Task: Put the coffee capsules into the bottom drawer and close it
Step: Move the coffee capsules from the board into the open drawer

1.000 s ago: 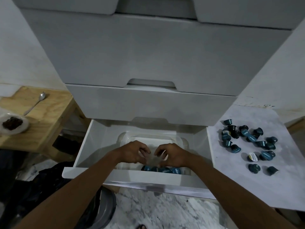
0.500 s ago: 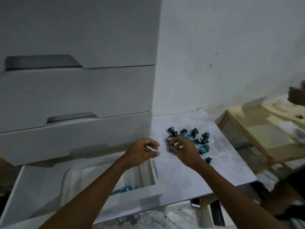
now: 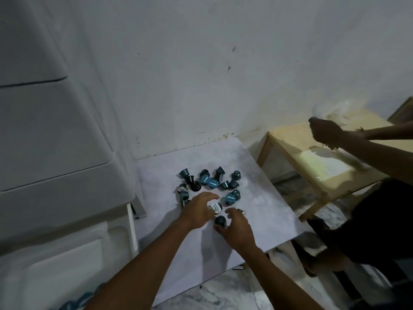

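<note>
White board (image 3: pixel 257 211), scattered teal capsules (image 3: pixel 210 182)

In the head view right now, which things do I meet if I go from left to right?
Drawer unit → open bottom drawer → left hand → capsules on the white board → wooden table → another person's hand.
</note>
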